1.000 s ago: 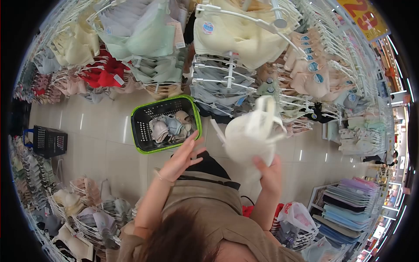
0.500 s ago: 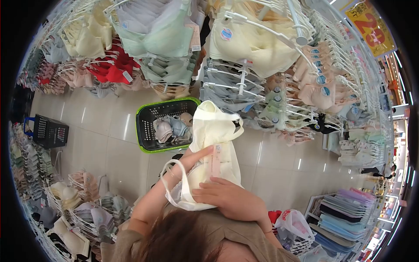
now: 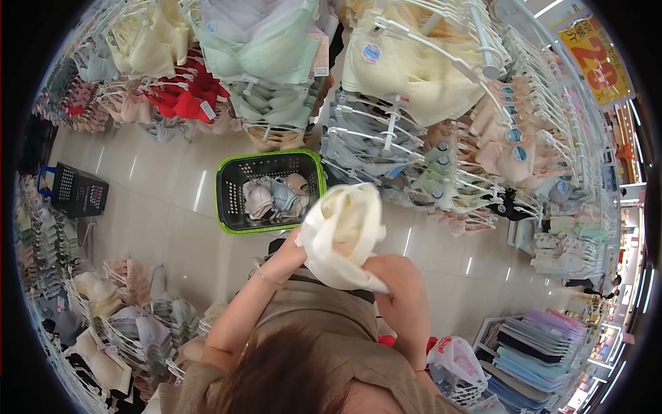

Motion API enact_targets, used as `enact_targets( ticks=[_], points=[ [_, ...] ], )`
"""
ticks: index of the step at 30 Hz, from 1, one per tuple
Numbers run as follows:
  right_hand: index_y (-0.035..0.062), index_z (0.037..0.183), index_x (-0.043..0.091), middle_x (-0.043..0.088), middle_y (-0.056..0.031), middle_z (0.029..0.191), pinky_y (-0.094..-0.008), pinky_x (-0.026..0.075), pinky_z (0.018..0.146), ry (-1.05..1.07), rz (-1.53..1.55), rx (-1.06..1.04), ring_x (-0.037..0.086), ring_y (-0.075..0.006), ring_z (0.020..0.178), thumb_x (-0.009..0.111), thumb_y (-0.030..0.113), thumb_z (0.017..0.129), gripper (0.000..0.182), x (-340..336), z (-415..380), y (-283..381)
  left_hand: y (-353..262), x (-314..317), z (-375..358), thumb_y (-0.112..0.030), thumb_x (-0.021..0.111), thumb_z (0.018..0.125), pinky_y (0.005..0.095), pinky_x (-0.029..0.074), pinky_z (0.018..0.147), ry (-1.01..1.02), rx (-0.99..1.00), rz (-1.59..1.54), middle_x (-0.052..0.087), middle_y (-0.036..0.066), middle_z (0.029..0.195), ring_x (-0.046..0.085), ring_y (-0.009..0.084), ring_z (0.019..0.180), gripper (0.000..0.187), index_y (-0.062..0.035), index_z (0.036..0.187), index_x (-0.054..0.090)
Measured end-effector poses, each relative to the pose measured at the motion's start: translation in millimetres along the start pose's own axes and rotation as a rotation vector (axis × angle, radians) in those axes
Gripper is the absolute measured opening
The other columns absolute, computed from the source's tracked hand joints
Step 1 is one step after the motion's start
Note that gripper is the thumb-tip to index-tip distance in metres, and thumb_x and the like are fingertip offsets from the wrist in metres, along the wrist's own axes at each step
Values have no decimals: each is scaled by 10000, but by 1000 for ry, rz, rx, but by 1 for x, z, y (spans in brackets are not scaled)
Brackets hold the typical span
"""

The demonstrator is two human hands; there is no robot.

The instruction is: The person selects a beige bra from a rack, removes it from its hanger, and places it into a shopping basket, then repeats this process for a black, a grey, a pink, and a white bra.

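A cream bra (image 3: 338, 241) is bunched up in front of my body, its cups and straps folded together and slightly blurred. My left hand (image 3: 288, 259) grips its left side, with the fingers mostly behind the cloth. From the lower right, my right hand (image 3: 387, 270) holds the bra's lower edge, and its fingertips are hidden by the fabric. Just beyond the bra, a black shopping basket (image 3: 224, 200) with a green rim stands on the floor. Several folded bras (image 3: 276, 198) in pale pink, grey-blue and beige lie in it.
Racks of hanging bras (image 3: 414, 62) stand close ahead, and more bras (image 3: 138, 324) hang at lower left. Another dark basket (image 3: 79, 190) is on the left floor. At lower right are a white plastic bag (image 3: 455, 359) and stacked folded garments (image 3: 538, 352).
The bra was spread long with its pink tag showing; now it is bunched and folded over. My hands have moved apart to its two sides, and the right no longer lies flat on it.
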State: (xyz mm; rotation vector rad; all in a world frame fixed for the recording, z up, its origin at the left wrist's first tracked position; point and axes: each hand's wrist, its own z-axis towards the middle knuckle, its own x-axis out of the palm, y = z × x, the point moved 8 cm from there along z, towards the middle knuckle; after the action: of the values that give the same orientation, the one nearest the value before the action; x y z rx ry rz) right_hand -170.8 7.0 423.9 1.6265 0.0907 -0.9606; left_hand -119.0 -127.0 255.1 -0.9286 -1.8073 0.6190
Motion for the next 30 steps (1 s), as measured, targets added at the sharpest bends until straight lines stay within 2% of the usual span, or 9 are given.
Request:
enact_targets(
  ticks=[4,8,10,14,16,19,23,26,30],
  points=[
    [23,1016,640,574,-136,1180,-421,430,924,-222,-203,40,559,-315,1074,595,-98,652,386,-22,17,-7,-13,19,-12,-208,712,844,331,400,1028,71,-28,112,494,70,1367,471,152,1235,682,-50,1421,383],
    [12,1039,626,570,-133,1127,-386,436,887,-155,-164,-112,563,-303,998,638,-50,722,323,-6,33,-25,20,12,-21,-216,717,840,342,391,1042,172,-87,71,482,73,1377,459,169,1248,713,-43,1432,359],
    [6,1058,616,597,-119,1101,-331,443,867,50,430,187,582,-236,971,646,17,813,247,22,35,-65,25,16,-27,-224,695,862,350,388,1050,266,-81,18,454,80,1403,439,179,1265,716,-36,1447,327],
    [-6,1096,607,635,-100,1060,-283,445,839,106,539,404,593,-175,934,622,65,878,230,51,37,-92,34,0,-42,-306,612,925,357,375,1061,129,-177,-255,418,87,1436,435,193,1280,666,-39,1457,312],
    [-24,1128,592,654,-78,1033,-254,471,797,-98,554,399,596,-118,922,607,88,905,250,55,43,-110,38,-22,-41,-417,523,961,363,332,1088,-100,-41,-488,405,88,1446,425,201,1300,691,-43,1477,255],
    [-34,1254,529,622,-108,1136,-282,461,872,-99,578,412,584,-151,1011,594,98,914,370,74,54,-128,32,-32,-48,-509,443,971,361,281,1114,-92,96,-578,412,86,1437,381,232,1337,751,-39,1491,174],
    [-14,1378,413,557,-141,1263,-314,427,960,-94,482,332,543,-188,1125,601,69,903,517,102,80,-101,30,-64,-56,-406,653,880,353,238,1131,-244,211,-75,285,89,1503,285,205,1379,864,-59,1497,158],
    [-19,1439,285,531,-169,1294,-321,430,974,-112,363,324,532,-200,1159,631,4,862,673,131,93,-94,45,-101,-53,-247,801,758,345,283,1105,-367,77,-269,368,90,1432,345,183,1325,949,-34,1466,208],
    [-51,1360,377,555,-158,1262,-309,442,953,131,507,589,559,-187,1114,636,19,869,560,197,92,-138,68,-173,-45,-175,836,702,338,347,1067,-530,35,-248,445,101,1356,424,183,1260,941,-16,1430,263]
  ],
)
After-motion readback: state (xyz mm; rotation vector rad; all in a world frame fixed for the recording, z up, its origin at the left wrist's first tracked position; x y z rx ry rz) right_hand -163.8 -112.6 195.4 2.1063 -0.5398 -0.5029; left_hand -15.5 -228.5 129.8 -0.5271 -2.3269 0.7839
